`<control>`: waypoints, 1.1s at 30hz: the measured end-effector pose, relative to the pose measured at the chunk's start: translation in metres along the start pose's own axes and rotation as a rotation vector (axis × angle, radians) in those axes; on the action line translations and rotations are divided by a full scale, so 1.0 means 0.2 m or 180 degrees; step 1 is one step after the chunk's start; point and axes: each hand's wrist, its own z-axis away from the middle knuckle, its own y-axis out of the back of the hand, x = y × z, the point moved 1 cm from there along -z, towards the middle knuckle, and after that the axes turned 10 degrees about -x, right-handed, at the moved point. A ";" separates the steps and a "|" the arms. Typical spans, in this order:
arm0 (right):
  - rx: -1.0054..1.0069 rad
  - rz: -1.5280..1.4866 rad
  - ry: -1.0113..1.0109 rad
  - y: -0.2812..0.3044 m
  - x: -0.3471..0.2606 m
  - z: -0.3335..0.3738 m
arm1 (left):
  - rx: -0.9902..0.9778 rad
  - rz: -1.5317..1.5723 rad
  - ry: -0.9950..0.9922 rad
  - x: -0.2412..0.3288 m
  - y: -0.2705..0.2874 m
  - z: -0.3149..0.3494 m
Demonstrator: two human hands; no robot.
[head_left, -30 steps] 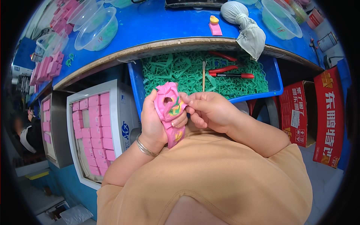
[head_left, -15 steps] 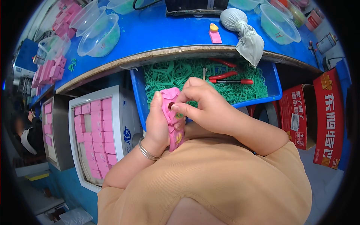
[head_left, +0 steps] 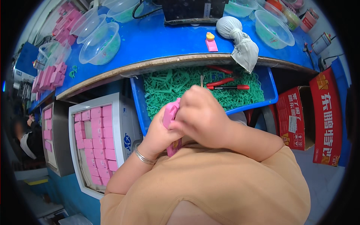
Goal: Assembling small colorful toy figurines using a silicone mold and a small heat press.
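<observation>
My left hand [head_left: 154, 132] is wrapped round a pink rubbery mould block [head_left: 171, 113], held up in front of my chest. From the right, my right hand [head_left: 200, 118] closes over the block's side with curled fingers, slightly blurred; its fingertips and whatever they pinch are hidden. Another pink piece with a yellow patch [head_left: 174, 147] shows below, against my shirt. Beyond my hands a blue tray [head_left: 139, 107] holds green stringy scraps [head_left: 165, 90]. On the scraps lie a red-handled tool like pliers [head_left: 221, 82], a black-and-red pen [head_left: 229, 87] and a thin stick.
A white-framed box [head_left: 117, 131] of pink blocks stands at left. Clear plastic bowls [head_left: 100, 47], a tied grey cloth pouch [head_left: 229, 29] and a pink block with yellow top [head_left: 211, 44] sit on the blue bench. Red cartons [head_left: 296, 116] are at right. Another person is far left.
My right hand has curled over the mould block, which has turned; the dark red piece seen at its fingertips is now hidden. The view has shifted slightly.
</observation>
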 end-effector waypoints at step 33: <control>-0.0704 -0.0136 -0.0338 -0.02 0.05 0.04 | 0.0272 0.1291 -0.0008 -0.04 -0.04 -0.03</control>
